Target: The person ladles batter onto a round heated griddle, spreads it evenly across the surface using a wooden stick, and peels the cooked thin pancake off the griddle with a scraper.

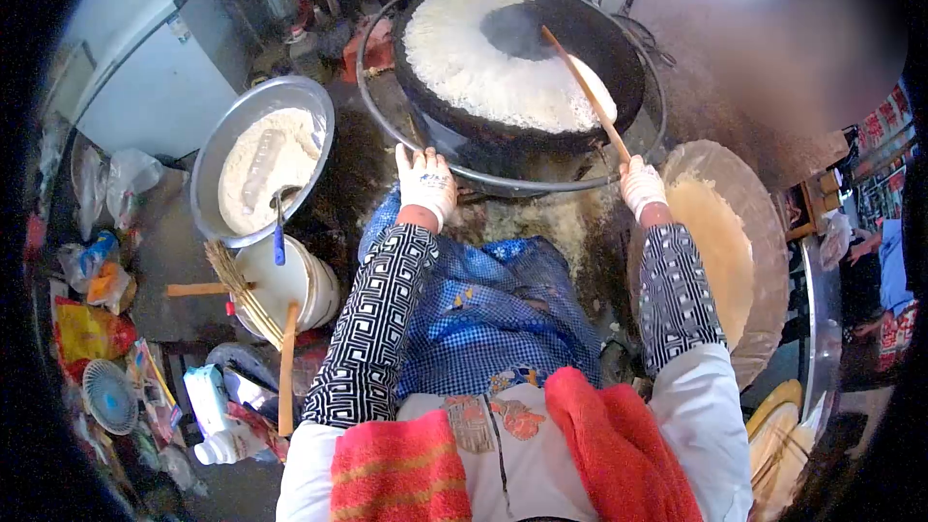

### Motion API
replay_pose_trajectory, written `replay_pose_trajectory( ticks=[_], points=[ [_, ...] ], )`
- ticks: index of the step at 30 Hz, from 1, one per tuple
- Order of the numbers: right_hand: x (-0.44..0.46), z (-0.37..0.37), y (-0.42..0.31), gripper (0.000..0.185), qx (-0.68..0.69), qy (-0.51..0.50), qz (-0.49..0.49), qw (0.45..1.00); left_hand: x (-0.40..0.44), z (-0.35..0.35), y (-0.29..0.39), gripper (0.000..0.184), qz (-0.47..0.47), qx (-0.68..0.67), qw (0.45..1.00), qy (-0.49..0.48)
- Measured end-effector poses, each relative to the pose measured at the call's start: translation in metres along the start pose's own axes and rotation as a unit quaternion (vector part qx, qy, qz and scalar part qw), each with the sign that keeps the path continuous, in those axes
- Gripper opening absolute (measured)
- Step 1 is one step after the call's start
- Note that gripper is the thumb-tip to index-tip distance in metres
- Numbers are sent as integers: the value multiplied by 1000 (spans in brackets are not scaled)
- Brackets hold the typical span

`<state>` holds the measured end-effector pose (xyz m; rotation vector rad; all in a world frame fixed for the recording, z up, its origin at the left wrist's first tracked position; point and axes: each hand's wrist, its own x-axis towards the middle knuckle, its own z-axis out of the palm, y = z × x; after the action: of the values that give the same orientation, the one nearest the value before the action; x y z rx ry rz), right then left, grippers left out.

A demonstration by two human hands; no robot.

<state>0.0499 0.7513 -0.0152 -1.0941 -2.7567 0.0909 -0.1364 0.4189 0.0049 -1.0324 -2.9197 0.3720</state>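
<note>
A round black griddle lies ahead of me, a pale layer of batter spread over much of it in a ring, with a dark bare patch near the middle. A grey metal ring runs around the griddle. My left hand, in a white glove, is closed over the near left of this ring, thumb held apart. My gloved right hand grips the near end of a long wooden spreader. Its far part lies across the batter. The fingertips of both hands are partly hidden.
At left stands a metal basin of pale flour-like stuff with a blue-handled ladle. Below it are a white bucket and a straw brush. A wide, plastic-lined tub of beige batter stands at right. Another person is at far right.
</note>
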Motion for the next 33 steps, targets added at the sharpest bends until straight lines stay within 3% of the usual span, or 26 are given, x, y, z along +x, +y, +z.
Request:
replay_pose_trajectory(
  ticks=[3,6,8,10,11,13,14,18,20,24,26,30,33],
  points=[
    [-25,-10,-9,29,-25,-38,-60,997,0,0,-6,50,-16,-13,1000,4],
    [-7,2,13,32,5,-27,68,997,10,10,-17,51,-35,-5,999,18],
    [1,1,6,31,13,-15,25,999,11,5,-26,55,-47,29,997,51],
    [-9,-10,-8,29,29,-1,-5,1000,2,-25,-17,59,-54,18,998,-10],
    [-21,-14,-18,27,24,-6,-41,999,20,-11,-3,62,-30,-3,998,-55],
    [-30,-5,-23,26,18,-12,-87,996,14,-13,35,66,39,-84,995,-43],
    [-29,11,-8,25,19,-14,-80,997,-17,-26,60,67,99,-137,985,15],
    [6,3,9,33,-20,41,-10,999,-19,10,75,45,97,-33,989,102],
    [-1,-11,-3,32,-9,12,-38,999,-20,6,66,45,110,-28,989,95],
    [2,-5,7,32,-45,-25,45,998,-21,12,58,44,96,17,987,128],
    [10,2,4,32,-26,-16,40,999,-19,17,51,44,95,3,986,136],
    [-3,11,-5,31,-60,-28,-59,996,-8,17,47,43,72,2,991,112],
    [8,5,12,32,-12,-13,24,1000,-1,22,39,44,60,11,991,115]
  ],
)
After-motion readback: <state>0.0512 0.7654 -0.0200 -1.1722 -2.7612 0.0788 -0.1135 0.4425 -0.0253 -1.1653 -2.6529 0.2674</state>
